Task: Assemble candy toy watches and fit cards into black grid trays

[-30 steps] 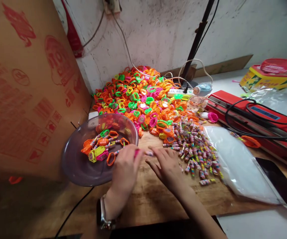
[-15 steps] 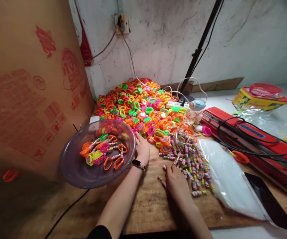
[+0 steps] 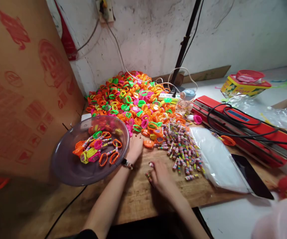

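Observation:
My left hand (image 3: 134, 148) reaches forward beside the rim of a purple plastic bowl (image 3: 66, 166), its fingers on an orange toy watch (image 3: 148, 144) at the edge of a big heap of bright toy watches (image 3: 131, 99). My right hand (image 3: 159, 177) rests on the wooden board with its fingers curled round a small striped candy roll (image 3: 149, 170). More candy rolls (image 3: 183, 149) lie scattered just right of it. The bowl holds several watches with candy rolls fitted in them (image 3: 97, 149).
A stack of clear plastic bags (image 3: 215, 159) lies right of the candy rolls, with a red heat sealer (image 3: 243, 126) and its black cable behind. A cardboard box (image 3: 21, 93) stands on the left. A power strip (image 3: 168, 96), a black stand pole (image 3: 183, 43) and a yellow box (image 3: 245, 86) sit further back.
Both hands left the spot in front of the bowl. My left hand reached out to the edge of the watch heap; my right hand drew back with a candy roll.

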Available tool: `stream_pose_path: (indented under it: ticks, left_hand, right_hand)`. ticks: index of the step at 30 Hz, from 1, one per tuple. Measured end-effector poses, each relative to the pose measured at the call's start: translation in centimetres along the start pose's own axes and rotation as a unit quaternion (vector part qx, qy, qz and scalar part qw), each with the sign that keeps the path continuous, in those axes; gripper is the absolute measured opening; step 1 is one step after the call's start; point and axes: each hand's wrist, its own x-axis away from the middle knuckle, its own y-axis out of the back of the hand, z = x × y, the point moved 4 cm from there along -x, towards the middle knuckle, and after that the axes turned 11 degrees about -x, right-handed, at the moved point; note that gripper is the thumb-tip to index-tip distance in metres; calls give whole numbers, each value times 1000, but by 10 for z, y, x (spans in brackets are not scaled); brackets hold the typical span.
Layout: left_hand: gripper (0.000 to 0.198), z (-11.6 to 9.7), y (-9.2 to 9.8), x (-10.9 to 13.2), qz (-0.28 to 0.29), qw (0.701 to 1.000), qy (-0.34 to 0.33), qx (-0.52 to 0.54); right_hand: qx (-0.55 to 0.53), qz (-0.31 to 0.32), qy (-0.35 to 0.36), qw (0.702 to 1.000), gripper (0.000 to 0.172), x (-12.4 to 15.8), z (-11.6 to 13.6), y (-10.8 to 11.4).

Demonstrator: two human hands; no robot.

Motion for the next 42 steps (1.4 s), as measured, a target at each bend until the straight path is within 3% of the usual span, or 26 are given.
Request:
stream_pose_path:
  ticks: [4, 8, 12, 14, 17, 21, 25, 29, 33, 38, 42]
  left_hand:
    - [23, -9, -7, 7, 20, 998, -43, 50]
    - [18, -27, -9, 3, 25, 989, -71, 128]
    - [14, -42, 5, 6, 7, 971, -81, 224]
    - [16, -48, 18, 15, -7, 959, -88, 271]
    - [18, -53, 35, 28, -28, 942, -94, 320]
    - [15, -54, 49, 36, -54, 923, -98, 368]
    - [11, -54, 54, 37, -59, 930, -115, 343]
    - [11, -55, 53, 41, -57, 936, -102, 331]
    - [11, -55, 49, 48, -29, 942, -81, 324]
    - [9, -52, 57, 61, 3, 955, -62, 290]
    - [11, -44, 81, 79, -40, 975, -66, 209]
  right_hand:
    - [97, 30, -12, 995, 12, 20, 9, -14]
    - [147, -50, -60, 986, 27, 1, -18, 15]
    - [-5, -141, -75, 987, 40, -23, -35, 57]
    - [-97, -142, -65, 983, 37, -31, -31, 71]
    - [-126, -137, -54, 981, 30, -37, -16, 82]
    - [-79, -140, -19, 987, 27, -37, -1, 82]
    - [7, -135, 13, 991, 29, -34, 7, 76]
    - [144, -76, 27, 986, 31, -36, 15, 72]
    - [258, -13, 33, 966, 20, -40, 16, 73]
    - [239, -4, 142, 961, 28, -34, 26, 69]
    - [172, -41, 175, 969, 25, -34, 46, 57]
